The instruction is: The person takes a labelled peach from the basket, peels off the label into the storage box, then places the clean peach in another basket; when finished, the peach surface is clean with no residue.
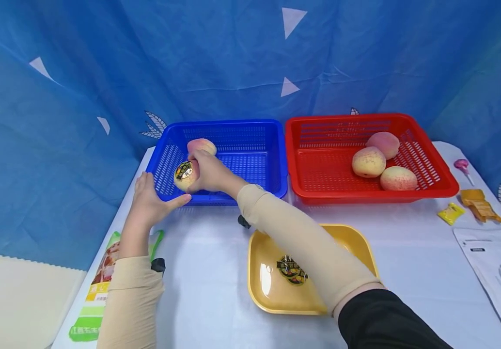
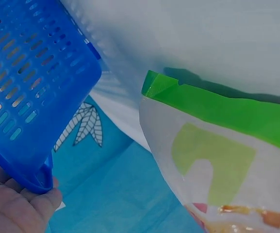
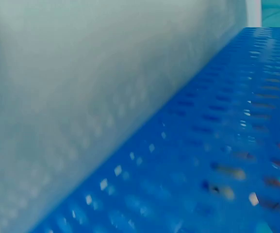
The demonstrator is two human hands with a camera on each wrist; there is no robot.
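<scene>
Blue basket (image 1: 233,140) is being steadied by the left hand (image 1: 150,201) gripping its rim while the right hand (image 1: 209,174), clasping a stickered peach (image 1: 184,175), should be lowering it gently

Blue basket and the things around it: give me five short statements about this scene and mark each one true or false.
1. The right hand holds a stickered peach over the blue basket. True.
2. The left hand rests flat on the table, away from that basket. False: it grips the basket's near left corner.
3. The red basket holds three peaches. True.
4. The yellow tray holds a peach. False: only round stickers lie in it.
5. The blue basket holds no fruit. False: a second peach lies inside, behind the right hand.
</scene>
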